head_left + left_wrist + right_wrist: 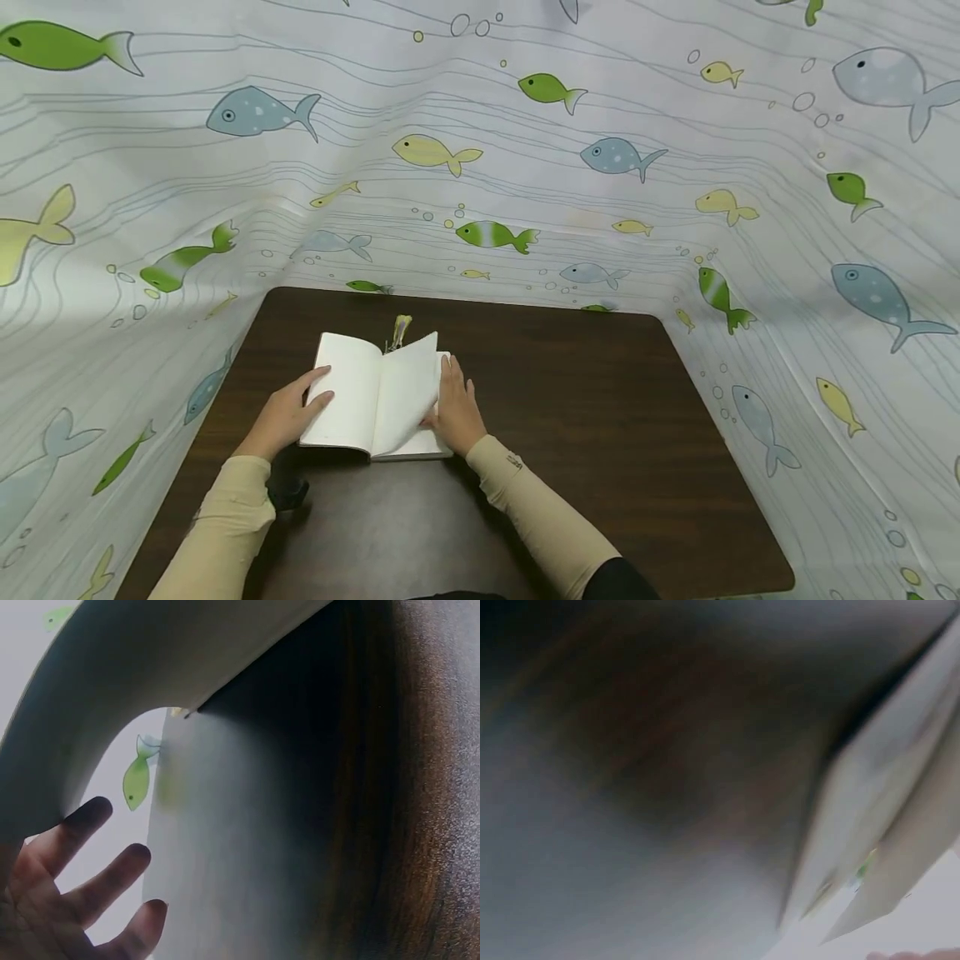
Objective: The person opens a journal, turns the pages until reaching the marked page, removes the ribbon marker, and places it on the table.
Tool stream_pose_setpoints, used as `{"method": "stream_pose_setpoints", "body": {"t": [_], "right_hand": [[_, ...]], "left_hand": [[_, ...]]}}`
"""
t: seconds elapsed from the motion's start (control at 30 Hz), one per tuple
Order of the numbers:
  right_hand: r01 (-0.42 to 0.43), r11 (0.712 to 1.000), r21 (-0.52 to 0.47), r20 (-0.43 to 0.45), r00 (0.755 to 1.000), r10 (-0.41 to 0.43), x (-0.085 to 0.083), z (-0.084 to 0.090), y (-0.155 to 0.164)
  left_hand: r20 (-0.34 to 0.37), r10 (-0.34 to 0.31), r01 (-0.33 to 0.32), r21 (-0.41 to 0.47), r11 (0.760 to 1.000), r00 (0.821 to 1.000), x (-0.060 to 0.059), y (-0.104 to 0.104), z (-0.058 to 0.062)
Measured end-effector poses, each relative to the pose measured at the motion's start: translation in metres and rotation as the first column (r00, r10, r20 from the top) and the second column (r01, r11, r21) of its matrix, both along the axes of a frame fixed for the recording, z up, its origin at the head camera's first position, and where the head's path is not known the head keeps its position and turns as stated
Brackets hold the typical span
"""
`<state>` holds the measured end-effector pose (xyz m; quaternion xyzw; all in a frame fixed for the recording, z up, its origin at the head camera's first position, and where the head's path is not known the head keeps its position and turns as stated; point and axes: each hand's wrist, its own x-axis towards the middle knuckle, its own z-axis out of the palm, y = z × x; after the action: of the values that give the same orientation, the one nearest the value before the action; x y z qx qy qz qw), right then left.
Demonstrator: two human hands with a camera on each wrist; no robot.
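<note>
An open notebook (345,387) with blank white pages lies on the dark wooden table. My left hand (281,417) holds its left side, thumb over the page edge; in the left wrist view, several fingers (105,877) spread beside the raised, curving underside of the notebook. A single page (407,392) stands lifted and bowed over the right half. My right hand (457,408) lies at the right edge with fingers straight, its thumb at the edge of that lifted page. Only blurred fingertips (915,954) of it appear in the right wrist view, below the notebook's edge (840,817).
A yellowish strip-like thing (401,329) sticks out behind the notebook's top edge. The table (570,433) extends to the right. A white fish-print cloth (525,192) surrounds the table at the back and sides. A dark object (288,493) is below my left wrist.
</note>
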<state>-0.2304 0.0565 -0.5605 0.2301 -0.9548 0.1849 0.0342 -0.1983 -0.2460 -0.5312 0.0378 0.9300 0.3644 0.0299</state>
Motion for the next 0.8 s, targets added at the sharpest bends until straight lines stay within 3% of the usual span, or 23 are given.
{"method": "stream_pose_setpoints", "body": {"t": [0.13,0.27,0.37,0.47,0.6,0.7,0.8], "right_hand": [[-0.098,0.974,-0.204,0.114,0.986,0.123,0.001,0.001,-0.015],[-0.233,0.918,-0.321,0.243,0.917,0.318,0.006,0.006,-0.032],[-0.320,0.896,-0.308,0.301,0.860,0.411,0.012,0.011,-0.045],[-0.401,0.889,-0.221,0.309,0.835,0.454,0.015,0.014,-0.055],[-0.445,0.889,-0.112,0.296,0.839,0.457,0.013,0.012,-0.055],[-0.409,0.912,-0.041,0.287,0.869,0.403,0.006,0.007,-0.045],[-0.336,0.937,0.099,0.288,0.911,0.296,-0.003,0.001,-0.026]], "left_hand": [[-0.006,-0.005,0.005,-0.001,1.000,1.000,0.000,0.000,0.002],[-0.004,-0.021,0.021,0.042,0.999,1.000,0.000,0.001,0.006],[-0.010,-0.029,0.029,0.078,0.996,1.000,0.000,0.002,0.010],[-0.004,-0.020,0.021,0.073,0.997,1.000,-0.001,0.003,0.013],[0.017,-0.008,0.008,0.003,1.000,1.000,-0.003,0.004,0.012],[0.046,0.001,-0.001,-0.012,1.000,0.999,-0.003,0.003,0.009],[0.055,0.001,-0.002,0.019,1.000,0.998,-0.002,0.000,0.007]]}}
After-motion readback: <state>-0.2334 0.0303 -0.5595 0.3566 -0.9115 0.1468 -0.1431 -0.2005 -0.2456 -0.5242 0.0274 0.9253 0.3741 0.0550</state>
